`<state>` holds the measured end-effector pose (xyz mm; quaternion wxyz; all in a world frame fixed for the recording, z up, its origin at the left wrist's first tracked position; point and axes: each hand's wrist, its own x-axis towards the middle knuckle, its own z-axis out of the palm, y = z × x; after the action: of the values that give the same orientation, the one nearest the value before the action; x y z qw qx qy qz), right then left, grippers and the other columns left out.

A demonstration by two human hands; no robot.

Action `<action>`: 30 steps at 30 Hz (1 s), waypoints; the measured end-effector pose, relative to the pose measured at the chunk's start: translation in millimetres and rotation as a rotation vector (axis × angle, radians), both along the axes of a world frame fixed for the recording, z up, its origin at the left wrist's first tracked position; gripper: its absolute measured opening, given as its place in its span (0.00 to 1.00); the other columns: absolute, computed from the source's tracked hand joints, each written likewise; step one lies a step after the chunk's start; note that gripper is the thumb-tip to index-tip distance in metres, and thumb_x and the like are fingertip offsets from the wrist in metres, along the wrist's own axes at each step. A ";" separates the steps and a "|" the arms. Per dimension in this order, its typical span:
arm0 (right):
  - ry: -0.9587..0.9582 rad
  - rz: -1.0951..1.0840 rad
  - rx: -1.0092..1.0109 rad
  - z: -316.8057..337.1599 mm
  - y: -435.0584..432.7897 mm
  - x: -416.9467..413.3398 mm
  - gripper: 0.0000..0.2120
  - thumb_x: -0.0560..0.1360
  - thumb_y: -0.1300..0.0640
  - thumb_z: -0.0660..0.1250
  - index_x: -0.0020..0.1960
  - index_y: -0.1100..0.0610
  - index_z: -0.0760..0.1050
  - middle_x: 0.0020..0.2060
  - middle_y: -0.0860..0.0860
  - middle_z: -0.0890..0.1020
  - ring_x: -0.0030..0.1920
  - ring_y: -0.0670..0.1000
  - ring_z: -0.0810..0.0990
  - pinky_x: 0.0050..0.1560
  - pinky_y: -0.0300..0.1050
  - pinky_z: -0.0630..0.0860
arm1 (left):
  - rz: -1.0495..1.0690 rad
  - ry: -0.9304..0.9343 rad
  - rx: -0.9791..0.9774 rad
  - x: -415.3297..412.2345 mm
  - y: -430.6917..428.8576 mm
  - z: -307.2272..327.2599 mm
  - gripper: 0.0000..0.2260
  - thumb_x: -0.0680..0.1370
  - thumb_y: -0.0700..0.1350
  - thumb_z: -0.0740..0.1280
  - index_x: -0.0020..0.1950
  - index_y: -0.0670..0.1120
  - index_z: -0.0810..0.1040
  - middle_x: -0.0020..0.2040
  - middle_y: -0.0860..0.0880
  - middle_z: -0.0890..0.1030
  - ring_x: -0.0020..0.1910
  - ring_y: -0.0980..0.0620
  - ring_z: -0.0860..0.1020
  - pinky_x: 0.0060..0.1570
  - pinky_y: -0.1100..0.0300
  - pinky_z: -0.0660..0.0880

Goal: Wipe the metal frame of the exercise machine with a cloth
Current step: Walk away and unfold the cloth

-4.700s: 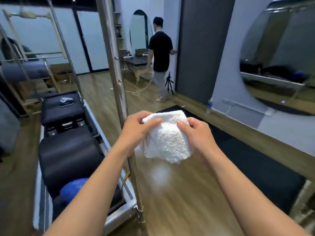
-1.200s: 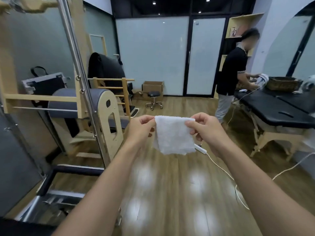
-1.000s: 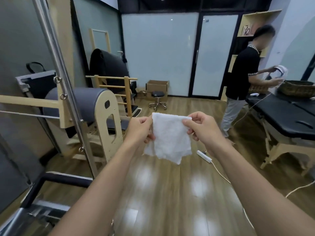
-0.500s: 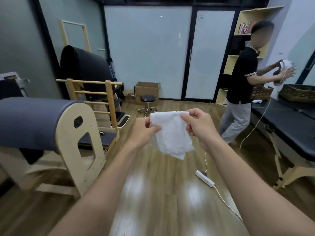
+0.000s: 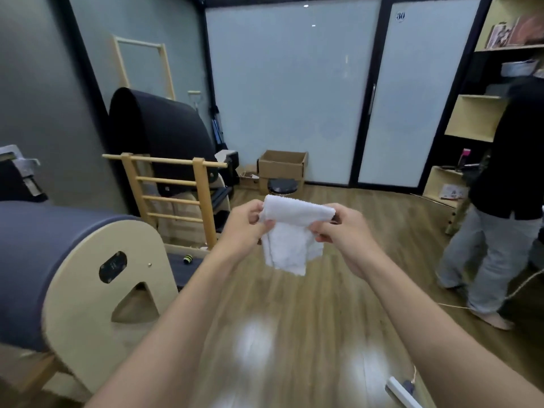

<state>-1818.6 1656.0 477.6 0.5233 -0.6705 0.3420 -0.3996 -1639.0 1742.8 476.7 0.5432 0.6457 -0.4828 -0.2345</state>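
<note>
**Cloth held up in both hands, metal frame out of view**

The cloth (image 5: 290, 237) is white towelling, up in mid air over the wooden floor (image 5: 294, 325). It touches nothing but the two hands.

The left hand (image 5: 245, 228) is on the cloth's left side, with thumb and fingers curled, pinching the top fold. The right hand (image 5: 343, 231) is on the cloth's right side, fingers curled, pinching the same fold slightly lower. So both hands grip the cloth and neither is free. The top edge is rolled over between the two grips, and the rest droops to a loose point below.

Likely reason for the hold: a two-hand pinch keeps the cloth spread so it can be folded into a pad with a clean face outward. This looks like preparation, with the wiping not yet begun.

No metal frame shows in this view, so I cannot tell where it lies from the cloth.

- **Left of the cloth and lower:** a grey padded barrel (image 5: 59, 260) with a pale wooden end.
- **Behind-left of the cloth:** a wooden ladder (image 5: 173, 198).
- **Straight behind the cloth, far off:** a cardboard box (image 5: 282, 169), with a black stool (image 5: 284, 187) in front of it.
- **Right of the cloth, well apart:** another person (image 5: 506, 201), standing by shelves.
- **Below-right of the cloth, on the floor:** a white power strip (image 5: 403, 394).

Next, the person probably needs to turn toward the machine and wrap the cloth round a bar with one hand. The floor cable looks like a trip risk.
</note>
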 end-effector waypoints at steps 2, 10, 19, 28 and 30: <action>0.002 0.021 0.021 -5.9 -45.8 35.3 0.12 0.71 0.74 0.64 0.47 0.61 0.81 0.39 0.54 0.82 0.37 0.49 0.77 0.39 0.43 0.76 | 0.025 0.051 0.006 34.9 -43.5 -5.0 0.09 0.80 0.33 0.64 0.49 0.45 0.81 0.48 0.43 0.84 0.47 0.47 0.83 0.39 0.55 0.78; -0.005 0.039 0.094 -8.0 -219.3 170.5 0.08 0.78 0.68 0.61 0.48 0.57 0.74 0.42 0.55 0.83 0.37 0.52 0.84 0.37 0.45 0.76 | 0.049 0.221 0.001 167.6 -214.4 -2.3 0.18 0.78 0.27 0.57 0.43 0.43 0.82 0.46 0.41 0.82 0.40 0.46 0.78 0.32 0.60 0.76; 0.016 0.087 0.034 -8.2 -436.5 306.6 0.14 0.75 0.68 0.66 0.52 0.52 0.82 0.42 0.53 0.84 0.36 0.48 0.79 0.28 0.39 0.70 | 0.041 0.365 -0.020 310.3 -442.2 -3.5 0.19 0.78 0.27 0.55 0.43 0.45 0.82 0.46 0.43 0.81 0.40 0.46 0.73 0.37 0.56 0.71; -0.105 0.104 0.156 -11.8 -673.9 455.3 0.16 0.75 0.71 0.62 0.51 0.56 0.84 0.43 0.58 0.86 0.36 0.51 0.80 0.31 0.39 0.73 | 0.079 0.380 -0.066 456.6 -653.6 -5.6 0.10 0.80 0.33 0.64 0.52 0.45 0.83 0.51 0.42 0.85 0.51 0.45 0.83 0.49 0.50 0.80; -0.123 0.135 0.182 -12.7 -718.1 495.2 0.15 0.76 0.70 0.64 0.51 0.55 0.84 0.44 0.57 0.86 0.37 0.50 0.81 0.31 0.39 0.75 | 0.134 0.338 -0.057 491.0 -691.8 -4.2 0.11 0.79 0.32 0.65 0.49 0.44 0.84 0.48 0.42 0.86 0.50 0.45 0.83 0.49 0.49 0.80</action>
<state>-1323.5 937.9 464.9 0.6278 -0.6159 0.2982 -0.3709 -1148.0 1050.9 472.5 0.6493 0.6120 -0.3468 -0.2892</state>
